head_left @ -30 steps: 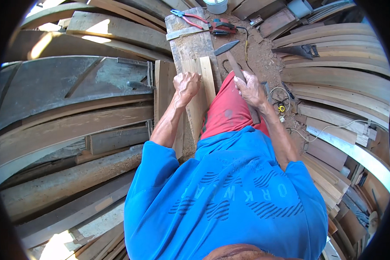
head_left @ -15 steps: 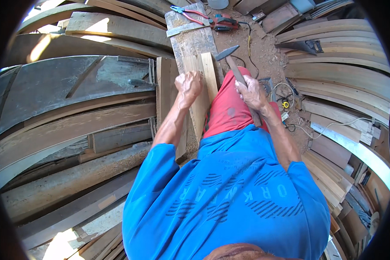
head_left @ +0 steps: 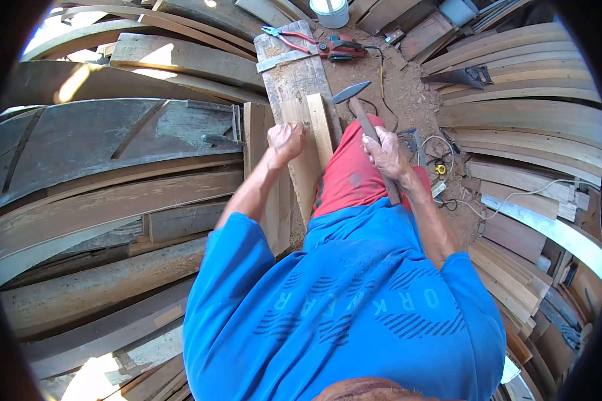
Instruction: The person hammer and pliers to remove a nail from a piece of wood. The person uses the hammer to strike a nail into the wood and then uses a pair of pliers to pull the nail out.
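Seemingly partway through, the right hand has its grip around a hammer over red trousers, the left hand curls tight, on what I cannot tell, beside a pale strip near the right edge of the table, whose far end a batten and pliers obstruct.

Only print I can read here is on my own blue shirt: a row of big pale capitals, upside down from up here, partly lost in folds. Tinier line nearer the hem's too faint, lol.
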Demonstrator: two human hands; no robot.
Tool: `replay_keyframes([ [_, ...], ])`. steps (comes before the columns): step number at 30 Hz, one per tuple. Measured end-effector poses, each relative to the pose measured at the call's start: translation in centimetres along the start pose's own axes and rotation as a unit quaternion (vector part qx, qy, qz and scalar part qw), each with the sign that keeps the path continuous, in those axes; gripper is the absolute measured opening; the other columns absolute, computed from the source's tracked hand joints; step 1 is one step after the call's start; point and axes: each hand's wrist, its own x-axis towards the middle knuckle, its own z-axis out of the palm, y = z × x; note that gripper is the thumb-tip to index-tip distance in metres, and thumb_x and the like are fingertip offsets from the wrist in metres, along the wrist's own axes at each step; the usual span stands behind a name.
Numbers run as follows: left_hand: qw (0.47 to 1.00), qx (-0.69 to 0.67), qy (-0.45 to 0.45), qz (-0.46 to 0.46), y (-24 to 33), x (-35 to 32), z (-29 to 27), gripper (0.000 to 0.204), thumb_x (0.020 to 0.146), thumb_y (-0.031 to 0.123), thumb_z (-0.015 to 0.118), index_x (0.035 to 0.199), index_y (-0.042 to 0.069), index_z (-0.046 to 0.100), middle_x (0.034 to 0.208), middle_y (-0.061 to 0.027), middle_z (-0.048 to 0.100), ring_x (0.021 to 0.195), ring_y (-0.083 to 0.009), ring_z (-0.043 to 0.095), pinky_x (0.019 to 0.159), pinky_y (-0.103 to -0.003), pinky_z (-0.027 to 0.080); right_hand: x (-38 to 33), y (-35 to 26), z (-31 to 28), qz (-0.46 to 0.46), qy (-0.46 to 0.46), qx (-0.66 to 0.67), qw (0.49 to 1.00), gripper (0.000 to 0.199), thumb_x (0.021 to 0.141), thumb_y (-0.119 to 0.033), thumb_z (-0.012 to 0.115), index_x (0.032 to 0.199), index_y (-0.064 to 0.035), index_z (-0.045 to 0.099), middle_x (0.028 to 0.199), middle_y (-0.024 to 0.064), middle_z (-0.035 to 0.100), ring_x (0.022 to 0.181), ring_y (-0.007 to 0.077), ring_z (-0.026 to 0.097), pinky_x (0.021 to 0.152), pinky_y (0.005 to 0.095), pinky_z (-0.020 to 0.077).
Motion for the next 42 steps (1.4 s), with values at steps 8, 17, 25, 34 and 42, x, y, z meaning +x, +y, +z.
replay_keyframes([
  [8, 0.997, -0.015, -0.068, -0.046, 1.8, 4.0, -7.2, 0.105, 0.085, 0.065, 0.072, 0.162, 0.007, 0.029, 0.158, -0.0313, 0.044, 0.145, -0.0467, 0.045, 0.113, -0.064, 0.042, -1.3, 1.3, 0.8, 0.038, -0.016, 0.013, 0.999, 0.03, 0.102, -0.032, 0.062, 0.093, -0.0035, 0.06, 0.074, 0.0053, 0.064, 0.061, 0.0138, 0.061, 0.058, 0.0352, 0.0508],
  [17, 0.938, -0.311, 0.097, -0.121, -1.4, -1.0, -4.7, 0.051, 0.096, 0.028, 0.068, 0.134, -0.006, 0.06, 0.124, -0.0209, 0.072, 0.118, -0.0311, 0.07, 0.103, -0.04, 0.053, 2.0, -1.0, 0.8, -0.101, -0.022, -0.111, 0.988, 0.062, 0.102, -0.017, 0.05, 0.159, 0.0038, 0.037, 0.083, 0.0175, 0.069, 0.073, 0.0282, 0.069, 0.077, 0.0423, 0.0559],
  [25, 0.533, -0.818, -0.04, -0.213, -3.4, -3.1, 5.7, 0.064, 0.109, 0.063, 0.033, 0.113, 0.006, 0.062, 0.079, -0.0036, 0.063, 0.061, -0.0138, 0.055, 0.057, -0.031, 0.049, 5.0, -0.7, 5.3, -0.193, -0.093, -0.174, 0.961, 0.059, 0.104, -0.015, 0.052, 0.159, 0.0005, 0.04, 0.096, 0.0151, 0.071, 0.081, 0.0205, 0.067, 0.081, 0.0359, 0.0546],
  [34, 0.792, -0.568, 0.082, -0.207, -2.7, 0.1, 3.7, 0.069, 0.108, 0.059, 0.04, 0.125, -0.004, 0.061, 0.087, -0.0175, 0.074, 0.071, -0.0304, 0.071, 0.07, -0.043, 0.058, 6.0, -2.2, 6.4, -0.132, -0.018, -0.12, 0.984, 0.059, 0.102, -0.014, 0.054, 0.158, 0.0, 0.043, 0.097, 0.0147, 0.07, 0.076, 0.0179, 0.064, 0.075, 0.0358, 0.0547],
  [42, 0.864, -0.362, 0.329, 0.123, 0.5, -0.9, 3.4, 0.007, 0.095, 0.007, 0.071, 0.094, 0.001, 0.072, 0.078, -0.0195, 0.07, 0.075, -0.0405, 0.07, 0.074, -0.046, 0.058, 4.3, -1.2, 3.5, -0.004, -0.067, -0.09, 0.994, 0.06, 0.102, -0.016, 0.054, 0.158, 0.0028, 0.042, 0.081, 0.0101, 0.066, 0.074, 0.0167, 0.063, 0.071, 0.0352, 0.0525],
])
